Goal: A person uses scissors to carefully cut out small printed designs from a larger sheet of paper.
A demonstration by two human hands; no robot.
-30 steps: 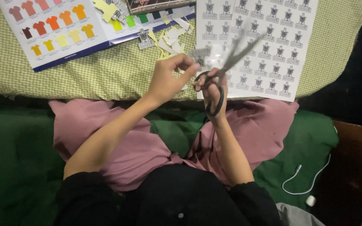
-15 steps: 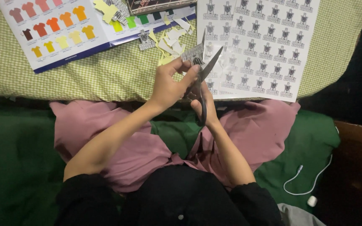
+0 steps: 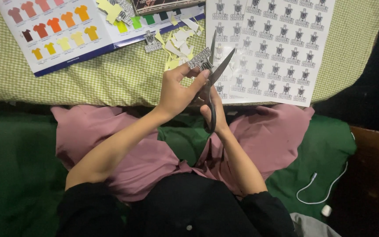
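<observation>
My left hand (image 3: 176, 90) pinches a small black-and-white sticker cutout (image 3: 200, 59) between thumb and fingertips. My right hand (image 3: 211, 109) grips the black handles of steel scissors (image 3: 213, 72), whose blades are parted and point up beside the sticker. Both hands hover over the front edge of a green checked cushion (image 3: 110, 79). A white sticker sheet (image 3: 281, 48) printed with rows of emblems lies just behind the scissors.
A colour chart of little shirts (image 3: 53, 30) lies at the back left. Yellow paper scraps and cut stickers (image 3: 176, 41) are scattered between chart and sheet. Pink cloth (image 3: 110, 145) covers my lap over green fabric (image 3: 14, 166). A white cable (image 3: 325, 188) lies at right.
The scissors went from held high to lower and nearer the sticker, blades now parted. My left hand turned the sticker cutout slightly toward the blades.
</observation>
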